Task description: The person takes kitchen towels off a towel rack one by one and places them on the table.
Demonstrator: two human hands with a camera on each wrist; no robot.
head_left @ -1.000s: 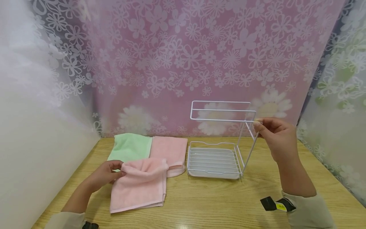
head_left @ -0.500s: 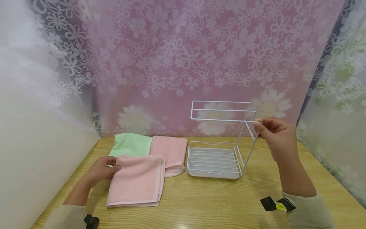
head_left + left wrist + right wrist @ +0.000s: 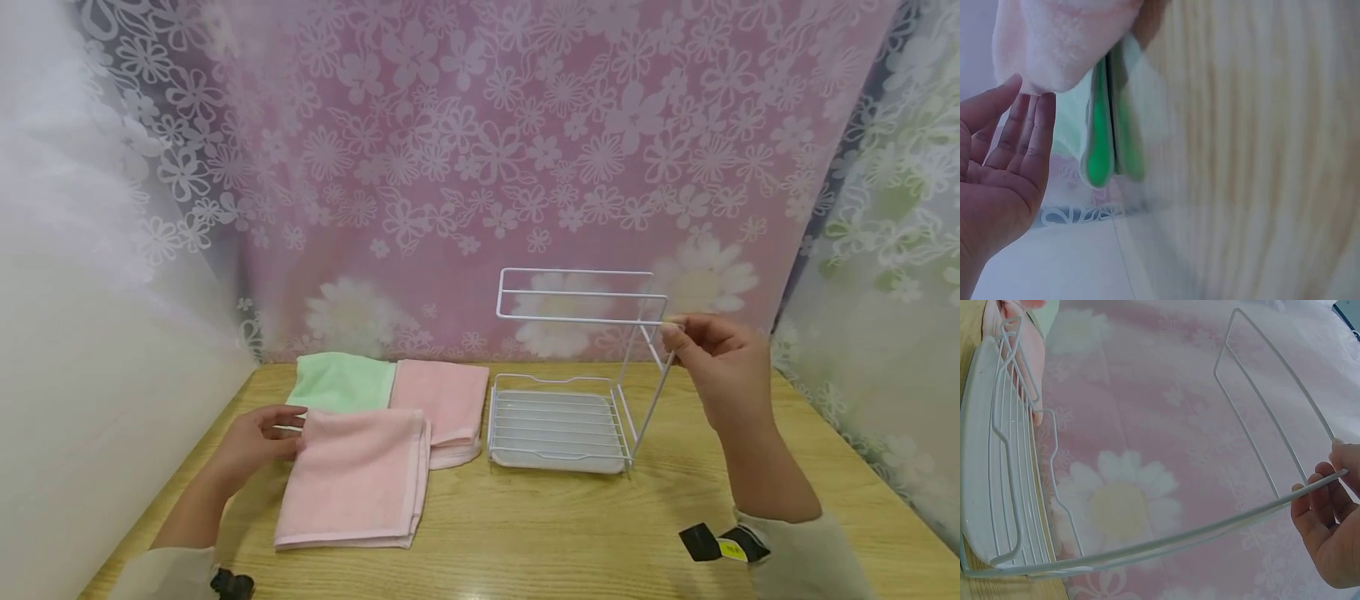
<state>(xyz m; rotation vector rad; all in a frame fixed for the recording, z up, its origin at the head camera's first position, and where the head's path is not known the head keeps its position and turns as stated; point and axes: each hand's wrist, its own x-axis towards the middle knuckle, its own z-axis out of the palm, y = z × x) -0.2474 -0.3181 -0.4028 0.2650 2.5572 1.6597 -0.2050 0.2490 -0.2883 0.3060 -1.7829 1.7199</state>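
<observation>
My left hand (image 3: 251, 442) is at the left edge of a folded pink towel (image 3: 356, 479) in the head view, its fingers fairly straight. In the left wrist view the thumb and fingers (image 3: 1035, 134) stand apart, fingertips right at the towel's lower corner. The towel overlaps a folded green towel (image 3: 341, 383) and a second folded pink towel (image 3: 442, 396) behind it. My right hand (image 3: 723, 367) pinches the top right corner of a white wire rack (image 3: 581, 320). In the right wrist view its thumb and fingers grip the rack's upper bend (image 3: 1310, 487).
A white tray (image 3: 555, 464) sits under the rack's bottom wires on the wooden table (image 3: 525, 533). A pink floral sheet (image 3: 465, 167) hangs behind, with a pale wall (image 3: 112, 333) at left and a floral sheet (image 3: 885, 275) at right.
The front pink towel, bunched at its far edge a second ago, now lies flat and slightly further left. My left hand's fingers have loosened from it. My right hand keeps its pinch on the rack.
</observation>
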